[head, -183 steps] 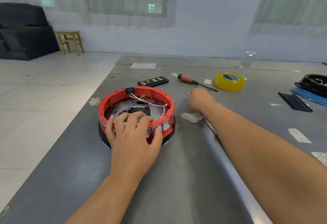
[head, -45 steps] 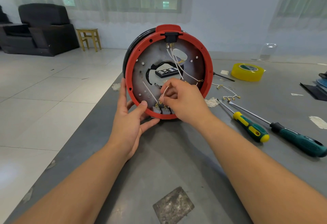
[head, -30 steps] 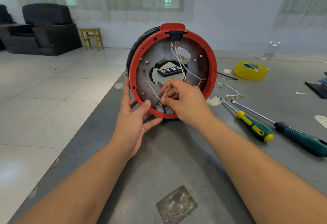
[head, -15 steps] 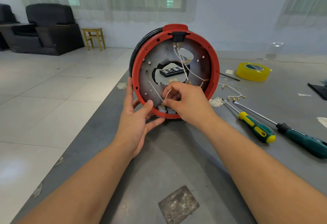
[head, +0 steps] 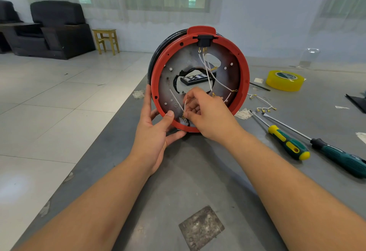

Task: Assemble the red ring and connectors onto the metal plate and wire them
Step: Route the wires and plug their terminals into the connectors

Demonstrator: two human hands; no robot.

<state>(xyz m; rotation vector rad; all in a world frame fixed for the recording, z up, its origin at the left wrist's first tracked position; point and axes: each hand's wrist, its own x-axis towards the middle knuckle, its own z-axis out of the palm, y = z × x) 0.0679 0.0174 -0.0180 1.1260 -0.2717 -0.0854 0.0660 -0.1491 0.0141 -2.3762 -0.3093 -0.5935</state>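
Note:
The red ring [head: 244,76] stands on edge on the grey table, fitted around the round metal plate [head: 230,76]. A black connector [head: 205,40] sits at the ring's top, with white wires [head: 208,74] running down across the plate. My left hand [head: 156,129] grips the ring's lower left rim, thumb on the inside. My right hand [head: 206,116] pinches a white wire with a brass terminal by the grey connectors [head: 183,121] at the ring's bottom. My fingers hide most of those connectors.
To the right lie loose wires with brass terminals [head: 263,106], a yellow-green screwdriver [head: 285,141], a dark green screwdriver [head: 336,155] and a yellow tape roll [head: 285,80]. A black remote [head: 195,79] shows through the plate's hole. The table's left edge [head: 126,108] runs beside my left hand.
Six seconds ago the ring lay flat with my left hand on it. It now stands on edge. Over the last second my right hand stays at the bottom connectors, shifting only slightly.

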